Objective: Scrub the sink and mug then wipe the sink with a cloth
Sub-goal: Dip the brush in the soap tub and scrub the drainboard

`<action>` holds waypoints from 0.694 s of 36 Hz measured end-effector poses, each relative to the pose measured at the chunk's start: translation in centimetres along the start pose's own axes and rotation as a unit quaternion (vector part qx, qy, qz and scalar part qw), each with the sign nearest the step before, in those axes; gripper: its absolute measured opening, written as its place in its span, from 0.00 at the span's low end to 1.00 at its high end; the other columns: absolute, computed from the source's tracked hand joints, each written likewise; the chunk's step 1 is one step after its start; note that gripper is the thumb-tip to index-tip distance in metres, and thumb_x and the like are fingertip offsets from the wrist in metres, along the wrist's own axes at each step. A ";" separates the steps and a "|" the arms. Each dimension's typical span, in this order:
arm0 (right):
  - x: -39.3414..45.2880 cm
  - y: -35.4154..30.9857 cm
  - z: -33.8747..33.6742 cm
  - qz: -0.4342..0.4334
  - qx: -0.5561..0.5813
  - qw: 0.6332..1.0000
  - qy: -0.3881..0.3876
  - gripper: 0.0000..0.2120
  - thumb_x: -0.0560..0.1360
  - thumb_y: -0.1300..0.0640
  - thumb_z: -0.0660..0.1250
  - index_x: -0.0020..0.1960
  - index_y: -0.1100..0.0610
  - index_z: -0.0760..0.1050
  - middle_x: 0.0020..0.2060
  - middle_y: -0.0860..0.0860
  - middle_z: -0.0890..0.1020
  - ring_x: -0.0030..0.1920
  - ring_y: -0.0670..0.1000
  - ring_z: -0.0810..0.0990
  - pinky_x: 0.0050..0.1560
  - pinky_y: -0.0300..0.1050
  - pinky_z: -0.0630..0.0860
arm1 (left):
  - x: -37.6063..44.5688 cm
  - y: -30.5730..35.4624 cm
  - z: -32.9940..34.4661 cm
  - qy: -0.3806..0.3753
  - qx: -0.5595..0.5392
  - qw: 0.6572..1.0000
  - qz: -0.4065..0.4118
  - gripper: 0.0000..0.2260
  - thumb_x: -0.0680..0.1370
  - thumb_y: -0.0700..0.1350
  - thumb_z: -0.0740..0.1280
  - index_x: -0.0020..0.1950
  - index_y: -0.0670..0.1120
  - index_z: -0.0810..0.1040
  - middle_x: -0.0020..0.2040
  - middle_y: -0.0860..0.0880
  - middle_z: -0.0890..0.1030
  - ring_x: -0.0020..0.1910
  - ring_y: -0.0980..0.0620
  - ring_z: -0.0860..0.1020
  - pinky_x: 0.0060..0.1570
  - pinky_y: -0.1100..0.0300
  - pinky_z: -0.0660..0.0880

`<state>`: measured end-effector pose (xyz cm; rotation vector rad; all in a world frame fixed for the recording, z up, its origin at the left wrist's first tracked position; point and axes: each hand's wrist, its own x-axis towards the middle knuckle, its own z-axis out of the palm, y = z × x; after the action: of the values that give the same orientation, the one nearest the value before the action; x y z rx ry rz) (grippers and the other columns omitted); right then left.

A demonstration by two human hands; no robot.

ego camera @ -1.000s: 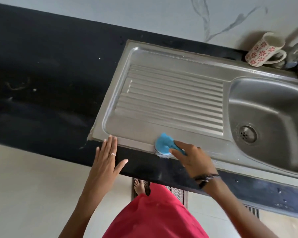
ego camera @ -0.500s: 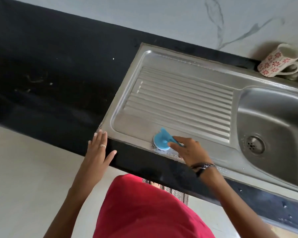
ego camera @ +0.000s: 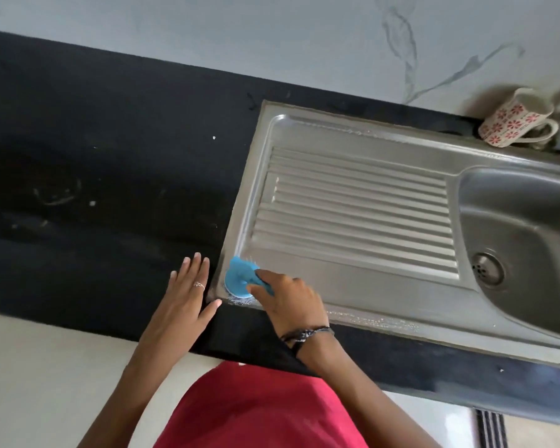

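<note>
Black countertop (ego camera: pixel 104 163) runs diagonally across the view, with a pale veined wall (ego camera: pixel 272 37) behind it. A few white specks and faint smears mark the dark surface left of the sink.

Stainless sink (ego camera: pixel 353 286) is set into the counter: ribbed drainboard on the left, basin (ego camera: pixel 524 227) on the right with the drain (ego camera: pixel 487 270) at its bottom. Wet, foamy traces lie along the near rim and the far rim of the drainboard.

Person stands at the counter's near edge in a red garment (ego camera: pixel 259 412); both forearms reach forward.

Mug (ego camera: pixel 516 119), white with red flower print, sits at the far right corner of the sink rim, against the wall, tilted with its mouth toward the wall and its handle toward the basin. Well apart from both hands.

Left hand (ego camera: pixel 185 299) lies flat on the countertop just beside the sink's near-left corner, fingers straight and close together, thumb spread toward the sink edge. A ring on one finger. It holds nothing.

Right hand (ego camera: pixel 286 300), dark band at the wrist, has its fingers curled around a blue scrubber (ego camera: pixel 238 278). The scrubber's round head presses on the near-left corner of the drainboard, bristles showing at its edge.
</note>
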<state>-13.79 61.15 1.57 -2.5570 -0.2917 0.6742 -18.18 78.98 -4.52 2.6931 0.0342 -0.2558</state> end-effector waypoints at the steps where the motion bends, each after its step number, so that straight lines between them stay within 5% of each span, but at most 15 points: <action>1: 0.3 -0.7 0.5 0.004 -0.014 1.000 0.017 0.17 0.80 0.44 0.54 0.65 0.46 0.70 0.52 0.55 0.81 0.53 0.59 0.78 0.46 0.47 0.72 | 0.4 -0.3 -0.3 -0.003 0.003 1.000 0.009 0.33 0.78 0.46 0.63 0.74 0.39 0.46 0.75 0.46 0.45 0.72 0.53 0.40 0.69 0.58 0.38; 9: 4.2 -2.6 1.0 0.106 0.050 0.984 0.138 0.17 0.80 0.45 0.54 0.65 0.47 0.70 0.49 0.56 0.82 0.50 0.60 0.79 0.41 0.47 0.69 | 2.7 -2.7 -1.7 -0.064 0.002 0.996 0.065 0.35 0.80 0.53 0.57 0.68 0.45 0.30 0.70 0.52 0.31 0.70 0.56 0.30 0.64 0.66 0.28; 17: -0.4 -3.8 2.8 0.141 0.055 0.982 0.110 0.16 0.79 0.42 0.55 0.65 0.42 0.69 0.51 0.55 0.81 0.53 0.60 0.78 0.40 0.47 0.65 | 5.8 -3.5 -3.9 -0.121 0.027 0.984 0.127 0.40 0.77 0.59 0.58 0.68 0.46 0.29 0.70 0.51 0.28 0.69 0.55 0.29 0.65 0.64 0.29; 25: 9.8 -4.0 -0.2 0.181 0.059 0.960 0.204 0.14 0.79 0.48 0.56 0.59 0.52 0.74 0.47 0.56 0.81 0.47 0.59 0.79 0.39 0.45 0.68 | 8.8 -3.5 -5.0 -0.125 0.043 0.981 0.141 0.39 0.78 0.58 0.58 0.68 0.46 0.29 0.69 0.51 0.29 0.69 0.55 0.30 0.66 0.62 0.30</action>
<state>-5.63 67.64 -0.24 -2.5772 0.3514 0.2574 -8.86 84.16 -3.13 2.6853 -0.4387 -0.5125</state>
